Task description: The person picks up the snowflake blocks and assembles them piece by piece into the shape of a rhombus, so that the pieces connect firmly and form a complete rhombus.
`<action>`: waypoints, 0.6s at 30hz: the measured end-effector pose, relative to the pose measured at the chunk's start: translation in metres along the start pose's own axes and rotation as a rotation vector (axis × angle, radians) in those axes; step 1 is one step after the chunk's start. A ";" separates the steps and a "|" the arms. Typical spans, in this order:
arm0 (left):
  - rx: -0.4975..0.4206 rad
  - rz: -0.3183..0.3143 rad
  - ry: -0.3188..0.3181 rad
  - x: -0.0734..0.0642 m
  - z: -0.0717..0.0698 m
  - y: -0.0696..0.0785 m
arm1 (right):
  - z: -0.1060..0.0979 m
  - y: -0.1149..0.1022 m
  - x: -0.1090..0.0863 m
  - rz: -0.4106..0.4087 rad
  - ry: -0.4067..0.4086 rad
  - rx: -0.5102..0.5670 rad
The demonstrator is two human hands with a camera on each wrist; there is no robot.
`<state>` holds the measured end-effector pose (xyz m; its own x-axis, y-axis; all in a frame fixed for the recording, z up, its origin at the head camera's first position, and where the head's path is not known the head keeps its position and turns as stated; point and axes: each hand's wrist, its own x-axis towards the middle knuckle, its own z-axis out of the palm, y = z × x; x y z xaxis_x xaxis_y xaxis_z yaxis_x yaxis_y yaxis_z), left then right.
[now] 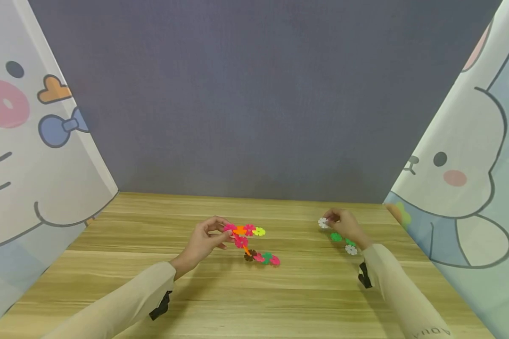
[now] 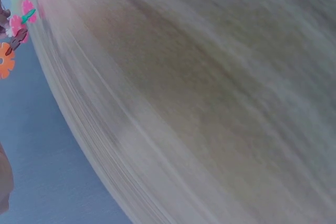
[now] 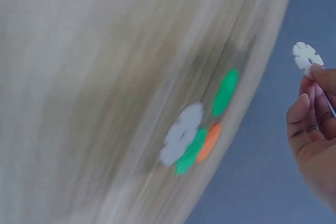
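My left hand [image 1: 209,235] pinches one end of a chain of joined snowflake discs [image 1: 241,242] in pink, orange, yellow, brown and green. The chain bends, with one row above and another lower right; its brown and orange end part also shows as linked discs [image 2: 17,39] at the edge of the left wrist view. On the right, my right hand [image 1: 343,223] holds a white snowflake disc [image 3: 306,57] between thumb and fingers, above the table. Below that hand lie a green disc [image 3: 226,92], another green disc [image 3: 192,151], an orange disc [image 3: 209,142] and a white disc [image 3: 182,134].
The wooden table [image 1: 305,301] spans the space under both hands. A dark grey panel [image 1: 254,103] rises behind it. Cartoon-printed cloths stand on the left [image 1: 38,179] and right [image 1: 462,141].
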<state>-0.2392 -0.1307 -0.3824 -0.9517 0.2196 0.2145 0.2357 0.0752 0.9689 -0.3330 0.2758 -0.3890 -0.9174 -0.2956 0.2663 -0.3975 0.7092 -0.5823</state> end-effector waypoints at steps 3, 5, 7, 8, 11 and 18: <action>0.001 0.001 -0.007 -0.001 0.000 0.001 | 0.002 -0.011 -0.002 -0.027 0.006 0.054; 0.001 -0.007 -0.007 -0.001 0.001 0.001 | 0.003 -0.020 -0.004 -0.033 0.003 0.100; -0.001 -0.018 -0.005 -0.001 0.001 0.001 | 0.006 -0.030 -0.006 -0.031 -0.009 0.146; -0.003 -0.025 -0.003 0.000 0.001 0.001 | 0.007 -0.036 -0.007 -0.029 -0.022 0.174; -0.013 -0.045 0.004 0.000 0.002 0.000 | 0.012 -0.051 -0.008 -0.006 -0.039 0.253; -0.050 -0.083 0.024 0.001 0.004 -0.001 | 0.027 -0.085 -0.007 0.016 -0.099 0.359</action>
<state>-0.2395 -0.1265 -0.3839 -0.9721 0.1912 0.1356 0.1464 0.0435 0.9883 -0.2931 0.2003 -0.3618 -0.9137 -0.3595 0.1893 -0.3474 0.4496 -0.8229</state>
